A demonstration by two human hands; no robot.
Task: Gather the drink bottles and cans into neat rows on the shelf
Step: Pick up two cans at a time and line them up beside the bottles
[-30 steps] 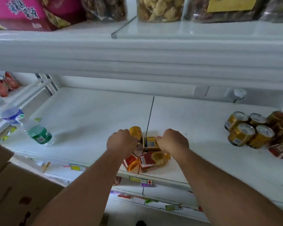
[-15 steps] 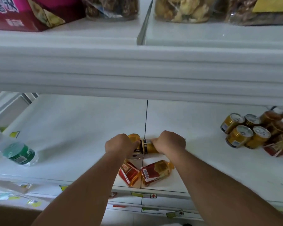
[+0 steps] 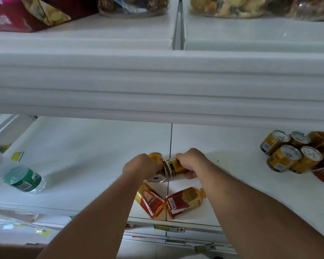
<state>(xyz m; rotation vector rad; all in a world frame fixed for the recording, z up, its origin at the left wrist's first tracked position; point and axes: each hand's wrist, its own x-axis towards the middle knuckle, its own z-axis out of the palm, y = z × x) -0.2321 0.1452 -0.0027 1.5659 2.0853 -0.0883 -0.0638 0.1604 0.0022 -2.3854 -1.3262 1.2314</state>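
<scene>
Cans (image 3: 173,166) in both closed hands (image 3: 190,162)

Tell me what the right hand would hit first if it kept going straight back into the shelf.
Nothing obvious: past the right hand and its gold can, the shelf floor looks bare until the upper shelf's edge hides it, though depth is unclear.

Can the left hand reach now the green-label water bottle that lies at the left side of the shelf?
Probably yes, but not at once. The shelf between the left hand and the green-label water bottle is bare, so nothing blocks the way. However, the hand is closed on a gold can and must release it first.
</scene>
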